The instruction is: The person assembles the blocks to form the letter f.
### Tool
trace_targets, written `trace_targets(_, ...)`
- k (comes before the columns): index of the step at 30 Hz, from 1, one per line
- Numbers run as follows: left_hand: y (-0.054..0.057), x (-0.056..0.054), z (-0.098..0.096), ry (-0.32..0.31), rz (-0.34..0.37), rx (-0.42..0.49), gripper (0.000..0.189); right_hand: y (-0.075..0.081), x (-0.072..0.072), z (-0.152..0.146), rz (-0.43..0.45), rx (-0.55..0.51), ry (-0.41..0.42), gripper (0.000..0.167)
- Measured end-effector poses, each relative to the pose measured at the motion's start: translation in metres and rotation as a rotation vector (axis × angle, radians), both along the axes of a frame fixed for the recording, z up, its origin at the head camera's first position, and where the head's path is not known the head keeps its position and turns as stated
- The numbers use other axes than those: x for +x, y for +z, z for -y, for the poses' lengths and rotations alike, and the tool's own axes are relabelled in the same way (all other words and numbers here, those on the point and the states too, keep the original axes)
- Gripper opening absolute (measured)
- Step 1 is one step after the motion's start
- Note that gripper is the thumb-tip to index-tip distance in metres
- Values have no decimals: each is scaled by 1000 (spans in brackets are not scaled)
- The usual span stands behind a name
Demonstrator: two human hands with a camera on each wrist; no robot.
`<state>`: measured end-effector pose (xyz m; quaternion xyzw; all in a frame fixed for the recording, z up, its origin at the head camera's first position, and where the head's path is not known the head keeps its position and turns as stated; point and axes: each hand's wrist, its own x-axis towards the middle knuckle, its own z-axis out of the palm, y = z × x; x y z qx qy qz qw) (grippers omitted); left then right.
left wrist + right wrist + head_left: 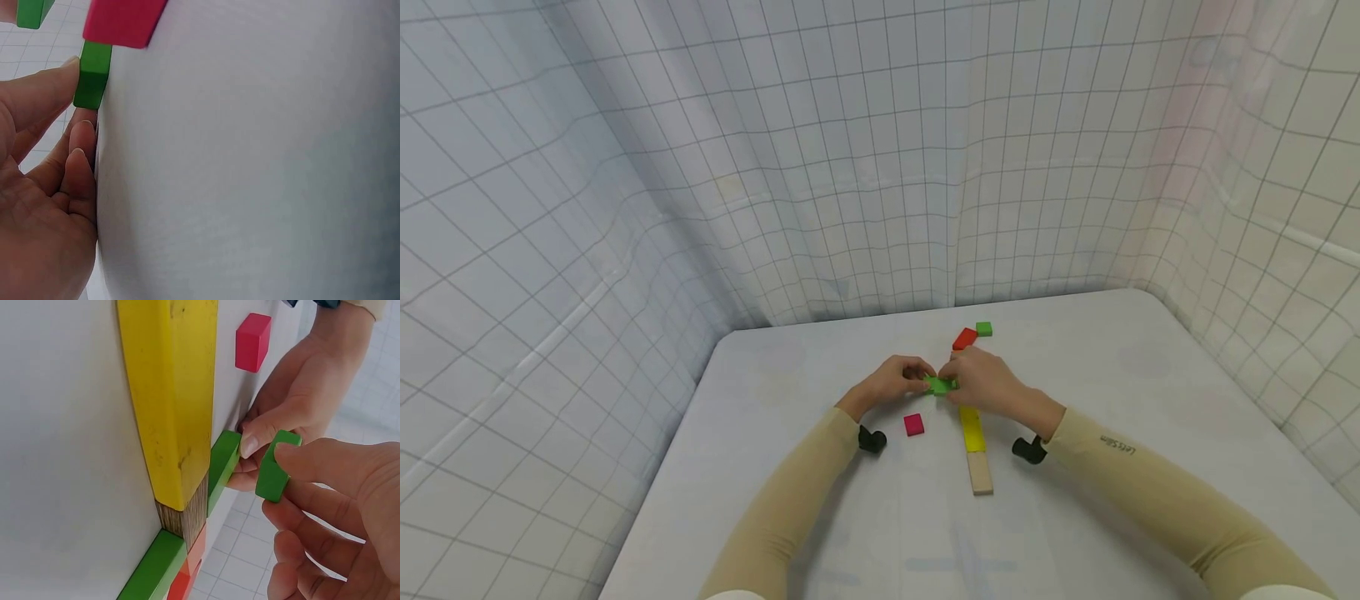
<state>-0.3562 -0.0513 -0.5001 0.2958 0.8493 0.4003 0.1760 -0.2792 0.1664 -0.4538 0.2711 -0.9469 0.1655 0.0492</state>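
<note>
My left hand [891, 380] rests low on the table and pinches a green block [94, 75] between thumb and fingers. In the right wrist view this green block lies beside a line of blocks, angled off the end of a long yellow block [172, 394]. My right hand [988, 382] pinches a smaller green block [275, 472], thumb on one face and fingertips on the other. It is held close beside the left hand's fingertips. A crimson block [913, 425] stands apart, nearer the body than the left hand.
A plain wooden block [980, 475] continues the line toward the body. At the far end are a red block [965, 338] and a green block [984, 329]. Another green block [153, 565] sits across the line. Gridded white curtains [880, 167] surround the white table [775, 375].
</note>
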Motion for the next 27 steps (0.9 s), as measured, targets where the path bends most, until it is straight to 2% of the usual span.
trace_targets(11, -1, 0, 1, -1, -17, -4, 22, 2, -7, -9, -10, -17, -56, 22)
trace_targets(19, 3, 3, 1, -16, -24, 7, 22, 8, -14, -21, -30, -59, -79, 26)
trace_targets(27, 2, 2, 2, 0, -5, -10, 22, 9, -22, -32, -36, -99, -121, 22)
